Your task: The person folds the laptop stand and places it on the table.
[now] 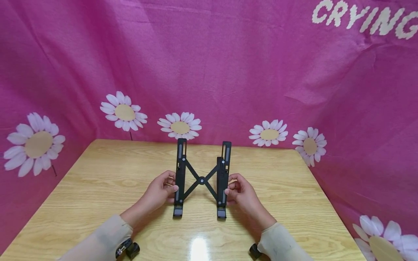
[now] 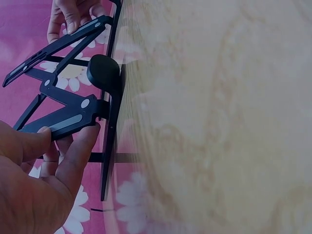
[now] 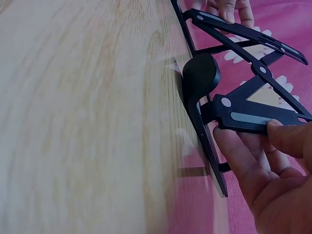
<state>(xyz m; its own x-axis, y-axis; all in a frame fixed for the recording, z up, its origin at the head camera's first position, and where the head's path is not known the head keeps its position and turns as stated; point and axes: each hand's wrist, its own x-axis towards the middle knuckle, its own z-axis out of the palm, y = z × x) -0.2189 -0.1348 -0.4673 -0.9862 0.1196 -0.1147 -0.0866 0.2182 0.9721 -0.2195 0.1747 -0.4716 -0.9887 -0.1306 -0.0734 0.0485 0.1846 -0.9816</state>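
Observation:
A black folding laptop stand [image 1: 202, 180] stands on the wooden table in the head view, its two long side bars joined by crossed struts with a round pivot at the centre. My left hand [image 1: 160, 190] pinches the left side bar [image 1: 180, 177], thumb on top and fingers beneath. On the other side my right hand [image 1: 243, 192] grips the right side bar [image 1: 223, 181] the same way. Both wrist views show the bars raised at a slant above the lower base legs, with a rounded front lip [image 2: 104, 70] near the tabletop. Grey pads [image 3: 251, 118] line the bars.
The wooden table [image 1: 277, 170] extends around the stand on all sides. A pink cloth [image 1: 209, 72] with white daisies hangs behind and beside it. Small black devices [image 1: 132, 250] sit at both sleeve cuffs.

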